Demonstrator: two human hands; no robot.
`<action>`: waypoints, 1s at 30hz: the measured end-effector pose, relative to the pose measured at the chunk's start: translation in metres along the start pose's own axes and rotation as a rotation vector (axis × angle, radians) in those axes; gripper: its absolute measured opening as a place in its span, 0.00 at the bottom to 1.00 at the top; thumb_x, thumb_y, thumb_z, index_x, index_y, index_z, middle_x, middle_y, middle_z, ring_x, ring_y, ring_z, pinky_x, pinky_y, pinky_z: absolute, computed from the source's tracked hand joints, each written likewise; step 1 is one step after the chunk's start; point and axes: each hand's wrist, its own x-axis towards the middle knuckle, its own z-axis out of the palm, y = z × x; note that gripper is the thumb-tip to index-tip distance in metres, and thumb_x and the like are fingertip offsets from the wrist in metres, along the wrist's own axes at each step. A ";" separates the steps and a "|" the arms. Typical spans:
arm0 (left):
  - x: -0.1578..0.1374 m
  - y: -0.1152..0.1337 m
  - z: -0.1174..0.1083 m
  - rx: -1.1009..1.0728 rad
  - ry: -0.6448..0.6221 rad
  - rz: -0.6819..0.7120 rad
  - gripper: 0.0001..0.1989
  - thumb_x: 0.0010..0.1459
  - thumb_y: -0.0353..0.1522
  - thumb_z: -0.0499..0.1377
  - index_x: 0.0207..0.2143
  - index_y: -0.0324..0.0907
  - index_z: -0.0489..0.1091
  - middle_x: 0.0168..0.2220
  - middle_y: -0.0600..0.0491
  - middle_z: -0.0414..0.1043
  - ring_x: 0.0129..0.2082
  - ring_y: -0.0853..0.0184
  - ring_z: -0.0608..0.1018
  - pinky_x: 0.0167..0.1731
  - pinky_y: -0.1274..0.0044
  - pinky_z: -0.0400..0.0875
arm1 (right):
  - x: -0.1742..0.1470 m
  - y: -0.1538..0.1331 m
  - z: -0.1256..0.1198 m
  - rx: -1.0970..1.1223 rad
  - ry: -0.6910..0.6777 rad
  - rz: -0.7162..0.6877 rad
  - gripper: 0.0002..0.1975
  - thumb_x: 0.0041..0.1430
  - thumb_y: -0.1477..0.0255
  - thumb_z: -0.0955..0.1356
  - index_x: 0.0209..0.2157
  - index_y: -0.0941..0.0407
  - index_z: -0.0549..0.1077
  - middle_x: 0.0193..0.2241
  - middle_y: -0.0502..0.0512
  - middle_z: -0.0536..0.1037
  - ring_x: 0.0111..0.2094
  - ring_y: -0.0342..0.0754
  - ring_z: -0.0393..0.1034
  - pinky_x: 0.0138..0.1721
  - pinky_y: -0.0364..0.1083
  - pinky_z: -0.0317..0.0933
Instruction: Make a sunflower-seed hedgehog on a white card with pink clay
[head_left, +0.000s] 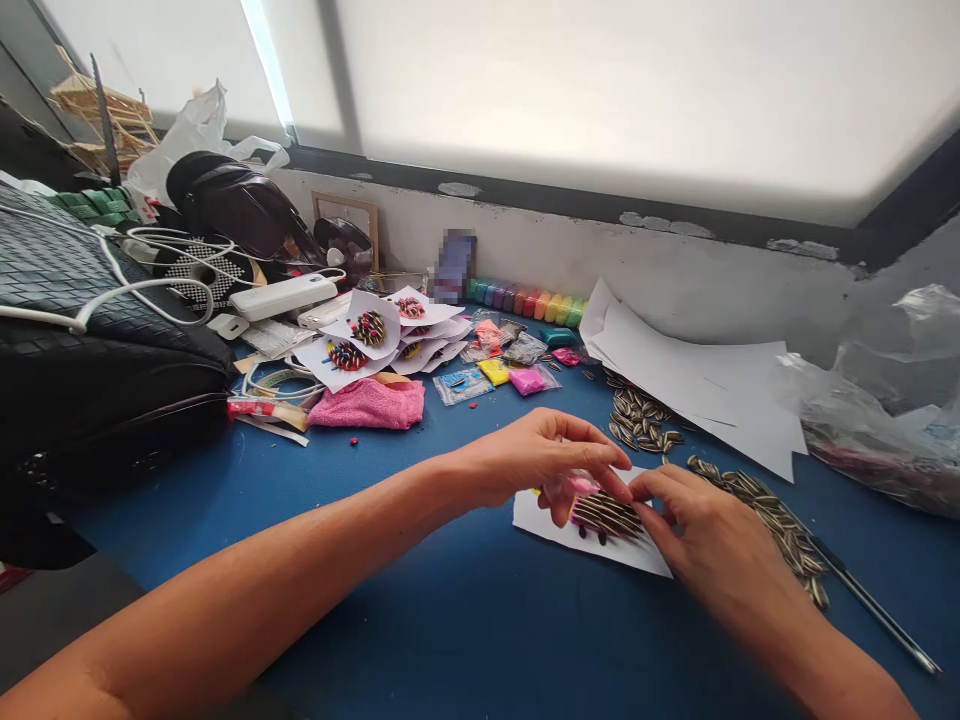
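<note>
A small white paper [551, 525] lies on the blue table, carrying a pink clay shape stuck with rows of striped sunflower seeds [611, 515]. Dark dots sit along its near side. My left hand [559, 460] is over the paper's left part, lower fingers curled round what looks like a small clear packet with pink clay [559, 490]. Its upper fingers reach toward my right hand. From the right, my right hand [697, 515] pinches at the seeds' right end, seemingly on a sunflower seed; the fingertips largely hide it.
Loose sunflower seeds [780, 525] lie behind and right, beside a slim metal-tipped tool [877, 595]. White sheets [675, 360], clay packets [495, 372] and colourful clay tubs [532, 303] stand further back. Finished seed pieces [367, 328], a pink cloth [367, 403] and a black bag [112, 380] are left.
</note>
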 end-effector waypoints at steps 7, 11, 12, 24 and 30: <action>0.001 -0.001 0.001 0.003 0.002 0.003 0.12 0.64 0.36 0.57 0.42 0.37 0.73 0.39 0.47 0.80 0.14 0.78 0.70 0.16 0.82 0.58 | 0.001 -0.006 -0.003 -0.003 -0.002 0.061 0.09 0.61 0.65 0.63 0.28 0.50 0.71 0.25 0.48 0.76 0.24 0.46 0.70 0.24 0.43 0.58; 0.001 -0.001 0.002 0.003 0.007 -0.005 0.11 0.63 0.36 0.57 0.42 0.38 0.73 0.39 0.48 0.80 0.14 0.78 0.70 0.16 0.82 0.58 | 0.000 -0.004 -0.004 -0.003 0.006 0.033 0.11 0.63 0.63 0.62 0.31 0.50 0.74 0.27 0.49 0.77 0.24 0.45 0.70 0.24 0.43 0.59; 0.000 0.000 0.002 0.001 0.010 -0.007 0.11 0.63 0.36 0.58 0.41 0.38 0.73 0.38 0.48 0.80 0.14 0.78 0.70 0.16 0.82 0.58 | 0.000 -0.002 -0.004 -0.008 0.005 0.015 0.12 0.64 0.63 0.62 0.32 0.49 0.75 0.29 0.49 0.77 0.25 0.45 0.71 0.25 0.43 0.60; 0.001 0.000 0.002 -0.001 0.020 -0.014 0.11 0.63 0.36 0.58 0.41 0.37 0.73 0.39 0.47 0.80 0.14 0.78 0.70 0.15 0.82 0.58 | 0.000 0.002 -0.002 -0.050 -0.006 0.026 0.11 0.62 0.64 0.63 0.30 0.50 0.74 0.29 0.49 0.75 0.27 0.46 0.71 0.26 0.45 0.60; 0.001 0.000 0.001 0.006 0.008 -0.006 0.12 0.63 0.37 0.58 0.42 0.38 0.73 0.39 0.48 0.80 0.14 0.79 0.69 0.16 0.82 0.58 | -0.001 0.000 0.000 -0.096 0.002 0.001 0.12 0.62 0.65 0.62 0.31 0.49 0.75 0.29 0.49 0.74 0.26 0.46 0.71 0.25 0.44 0.59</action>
